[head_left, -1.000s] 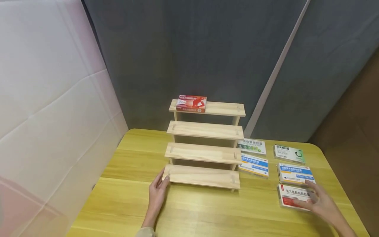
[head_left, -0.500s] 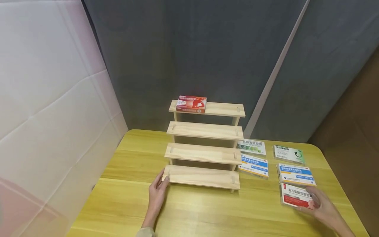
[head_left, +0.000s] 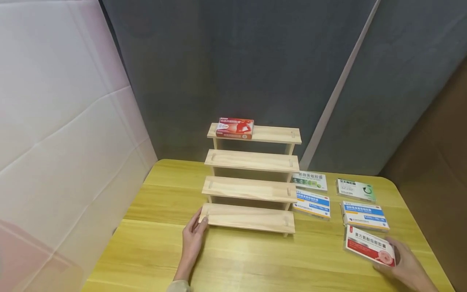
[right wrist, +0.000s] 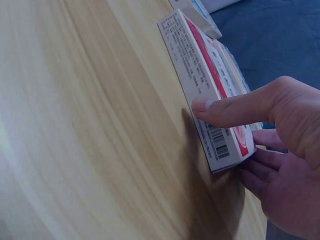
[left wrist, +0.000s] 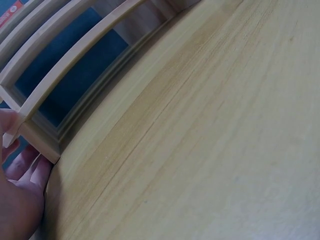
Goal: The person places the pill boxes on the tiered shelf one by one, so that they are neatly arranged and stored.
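Observation:
A four-step wooden display rack (head_left: 248, 217) stands on the table. My left hand (head_left: 192, 236) holds its lowest step at the left end, thumb on the front edge; in the left wrist view the fingers (left wrist: 31, 167) reach around behind the leg. A red-and-white medicine box (head_left: 370, 245) is in my right hand (head_left: 405, 265), tilted with its right end lower. The right wrist view has the thumb (right wrist: 232, 111) across the long printed side of this box, the other fingers beneath and behind. On the top step, at its left, lies a red medicine box (head_left: 235, 128).
Right of the rack lie a white-and-green box (head_left: 310, 181) and a blue-and-white box (head_left: 312, 204), both partly behind it. Farther right are another green-and-white box (head_left: 355, 190) and another blue-and-white box (head_left: 365, 215). A grey curtain (head_left: 255, 61) hangs behind the table (head_left: 262, 263).
The right hand has gripped the red-and-white box, moved it slightly right and tipped it up from the table. The left hand keeps its place on the rack.

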`<state>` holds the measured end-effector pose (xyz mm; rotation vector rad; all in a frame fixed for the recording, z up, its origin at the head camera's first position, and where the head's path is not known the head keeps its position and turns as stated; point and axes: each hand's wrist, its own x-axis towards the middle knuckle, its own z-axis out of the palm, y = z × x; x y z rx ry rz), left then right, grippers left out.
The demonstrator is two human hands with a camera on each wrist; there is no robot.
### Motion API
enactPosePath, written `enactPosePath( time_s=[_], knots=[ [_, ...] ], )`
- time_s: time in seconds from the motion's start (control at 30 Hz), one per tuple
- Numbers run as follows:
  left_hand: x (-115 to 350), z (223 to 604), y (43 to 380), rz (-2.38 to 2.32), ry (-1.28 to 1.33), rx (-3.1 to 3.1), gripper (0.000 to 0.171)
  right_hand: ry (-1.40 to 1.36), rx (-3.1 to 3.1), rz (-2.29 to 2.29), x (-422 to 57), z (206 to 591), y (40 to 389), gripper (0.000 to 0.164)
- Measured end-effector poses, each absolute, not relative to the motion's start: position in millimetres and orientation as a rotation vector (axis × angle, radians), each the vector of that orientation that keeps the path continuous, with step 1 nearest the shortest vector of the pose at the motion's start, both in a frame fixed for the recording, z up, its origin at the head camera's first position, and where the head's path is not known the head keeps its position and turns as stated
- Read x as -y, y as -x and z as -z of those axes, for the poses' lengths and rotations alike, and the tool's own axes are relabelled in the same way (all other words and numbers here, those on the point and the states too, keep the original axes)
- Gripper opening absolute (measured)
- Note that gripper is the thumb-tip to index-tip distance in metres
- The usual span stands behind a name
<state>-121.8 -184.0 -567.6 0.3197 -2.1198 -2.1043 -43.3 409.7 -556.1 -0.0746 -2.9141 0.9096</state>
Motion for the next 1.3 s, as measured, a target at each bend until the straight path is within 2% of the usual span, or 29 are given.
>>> enactPosePath(
  time_s=[0.33, 0.77, 1.07, 1.3],
  knots=[
    [186, 569, 122, 2.094, -0.313, 2.124, 0.050, 0.183, 3.066, -0.910, -421, 558, 37, 0.097],
    [185, 568, 121, 2.095, -0.305, 2.133, 0.051, 0.301, 2.962, -1.287, -428, 557, 27, 0.089],
    [186, 568, 121, 2.095, -0.309, 2.139, 0.052, 0.595, 3.067, -1.446, -423, 535, 37, 0.099],
    [186, 569, 121, 2.104, -0.303, 2.117, 0.051, 0.662, 3.006, -1.471, -413, 522, 41, 0.097]
  ],
)
